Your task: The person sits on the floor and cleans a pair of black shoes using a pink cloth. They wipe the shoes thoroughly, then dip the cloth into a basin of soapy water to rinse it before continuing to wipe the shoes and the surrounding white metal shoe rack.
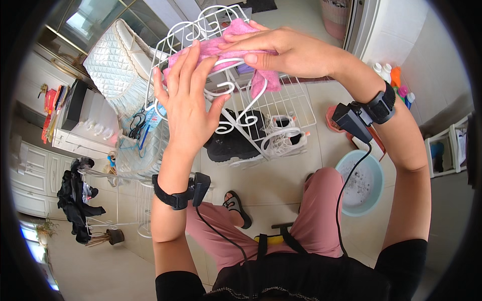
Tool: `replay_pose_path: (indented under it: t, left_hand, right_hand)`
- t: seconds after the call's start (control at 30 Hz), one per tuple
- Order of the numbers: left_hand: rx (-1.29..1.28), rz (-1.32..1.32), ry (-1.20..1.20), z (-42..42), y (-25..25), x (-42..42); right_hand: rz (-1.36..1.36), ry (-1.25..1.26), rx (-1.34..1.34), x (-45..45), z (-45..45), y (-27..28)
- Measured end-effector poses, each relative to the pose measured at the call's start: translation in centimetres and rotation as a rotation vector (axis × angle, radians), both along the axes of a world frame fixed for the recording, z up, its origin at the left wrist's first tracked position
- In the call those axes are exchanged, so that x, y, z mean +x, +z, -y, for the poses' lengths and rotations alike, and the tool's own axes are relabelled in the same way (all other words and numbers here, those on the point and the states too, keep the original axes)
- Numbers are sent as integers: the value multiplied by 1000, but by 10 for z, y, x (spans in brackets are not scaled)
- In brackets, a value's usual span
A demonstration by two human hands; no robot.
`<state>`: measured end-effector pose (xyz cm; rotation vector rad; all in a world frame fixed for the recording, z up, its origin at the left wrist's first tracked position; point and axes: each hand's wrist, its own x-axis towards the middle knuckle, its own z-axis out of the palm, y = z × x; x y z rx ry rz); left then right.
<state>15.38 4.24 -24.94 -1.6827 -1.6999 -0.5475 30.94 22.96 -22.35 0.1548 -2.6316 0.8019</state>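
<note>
A pink cloth (214, 49) lies over the top of a white metal wire rack (297, 101) with scrolled ends. My left hand (186, 94) rests against the rack's upper left side, fingers spread on the cloth's left end, thumb apart. My right hand (278, 52) presses on the cloth's right part, its fingers stretched over it and its thumb at the white rim. One end of the cloth hangs down below my right hand. Whether either hand pinches the cloth cannot be told. Black shoes (233, 143) and white sneakers (290, 131) stand on the rack's lower shelf.
A light blue basin (361, 184) of sudsy water stands on the tiled floor by my right knee. Bottles (395, 81) line the right wall. Left are a chair with a quilted cover (113, 64), dark clothes (73, 199) on a white rack and a potted plant (115, 236).
</note>
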Motion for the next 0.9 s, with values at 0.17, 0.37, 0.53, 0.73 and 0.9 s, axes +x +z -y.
replay_pose_path:
  t: [0.17, 0.37, 0.53, 0.73, 0.9]
  left_hand:
    - [-71, 83, 13, 1, 5, 6]
    - [-71, 121, -4, 1, 6, 7]
    - [-69, 137, -50, 10, 6, -5]
    - [-42, 151, -102, 42, 6, -34]
    - [14, 147, -140, 59, 5, -49]
  right_hand:
    - [-59, -13, 66, -42, -55, -5]
    - [17, -320, 184, -103, -103, 7]
    - [108, -280, -62, -91, -86, 13]
    - [-86, 91, -140, -35, -23, 5]
    - [128, 136, -277, -24, -9, 36]
